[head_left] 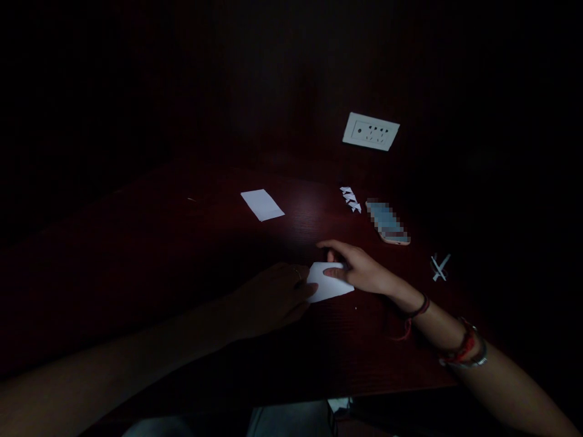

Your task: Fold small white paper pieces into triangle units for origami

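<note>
Between my two hands is a small white sheet of paper point(328, 287), held just over the dark red table near its front. My left hand point(277, 297), in shadow, grips the sheet's left edge with the thumb on top. On the right side, my right hand point(359, 267) pinches the paper, thumb over its upper face and index finger stretched out beyond the far edge. The fingers beneath the sheet are hidden. Farther back on the table lies another white paper piece point(263, 204), flat and apart from both hands.
Small folded white paper pieces point(350, 198) lie in a row at the back right, beside a phone point(387, 222). Crossed white strips point(440, 267) rest farther right. A white socket panel point(371, 132) is on the wall behind. The table's front edge point(392, 391) is close to my legs.
</note>
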`<act>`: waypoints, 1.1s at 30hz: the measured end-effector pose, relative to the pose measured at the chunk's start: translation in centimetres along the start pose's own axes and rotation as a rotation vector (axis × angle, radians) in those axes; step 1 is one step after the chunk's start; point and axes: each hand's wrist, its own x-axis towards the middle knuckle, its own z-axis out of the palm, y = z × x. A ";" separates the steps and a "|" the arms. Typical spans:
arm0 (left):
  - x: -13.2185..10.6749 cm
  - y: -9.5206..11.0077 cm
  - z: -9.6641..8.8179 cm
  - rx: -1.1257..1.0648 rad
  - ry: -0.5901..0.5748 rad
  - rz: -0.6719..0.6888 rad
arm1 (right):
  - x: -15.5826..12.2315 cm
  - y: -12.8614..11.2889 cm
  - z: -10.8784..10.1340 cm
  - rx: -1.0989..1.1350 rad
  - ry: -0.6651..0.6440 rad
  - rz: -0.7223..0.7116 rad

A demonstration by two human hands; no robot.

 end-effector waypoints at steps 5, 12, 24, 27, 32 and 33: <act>0.1 -0.1 -0.1 -0.016 0.011 -0.013 | 0.1 0.2 0.0 0.365 0.186 0.151; -0.4 -0.1 -0.6 -0.073 0.006 -0.022 | -1.0 -0.5 1.1 0.151 0.223 -0.006; -1.0 -0.4 -0.5 -0.054 -0.017 -0.064 | -2.2 -1.5 0.9 -0.075 -0.031 -0.179; -0.9 -0.3 -0.5 -0.071 -0.021 -0.095 | -2.3 -1.7 1.0 -0.109 -0.057 -0.235; -0.8 -0.4 -1.0 -0.165 -0.012 -0.160 | -2.6 -1.6 0.9 -0.155 -0.073 -0.276; -0.8 -0.5 -1.2 -0.174 -0.017 -0.177 | -2.6 -1.5 0.9 -0.161 -0.065 -0.275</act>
